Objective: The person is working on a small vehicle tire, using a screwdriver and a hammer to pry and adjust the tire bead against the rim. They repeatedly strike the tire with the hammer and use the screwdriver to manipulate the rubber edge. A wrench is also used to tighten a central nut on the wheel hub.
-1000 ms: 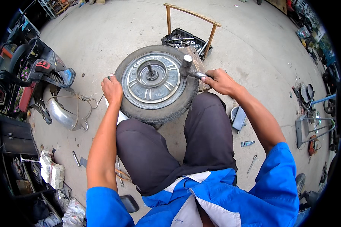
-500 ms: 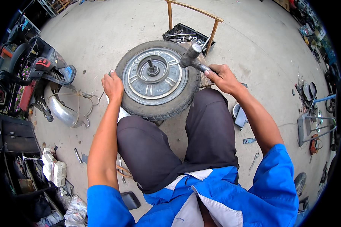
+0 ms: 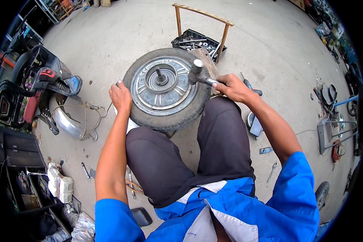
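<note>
A motor wheel with a black tyre [image 3: 169,119] and a grey metal hub [image 3: 151,94] lies flat before my knees, its threaded axle [image 3: 160,75] sticking up. My right hand [image 3: 234,87] is closed round the handle of a hammer [image 3: 196,72]. The hammer's metal head is over the right part of the wheel. At the tyre's left edge my left hand [image 3: 120,97] is closed, its thumb up. Something small and dark shows by that thumb, and most of it is hidden by the fingers.
Beyond the wheel stands a black toolbox [image 3: 181,43] of metal tools with a wooden handle frame [image 3: 203,14]. Scooter parts [image 3: 48,78] and a silver curved part [image 3: 68,123] are at left. A wrench [image 3: 272,172] and a screwdriver [image 3: 243,76] lie at right.
The hammer and my right hand have shifted slightly left and down toward the wheel. My left hand stays at the tyre's edge. The whole view has tilted a little.
</note>
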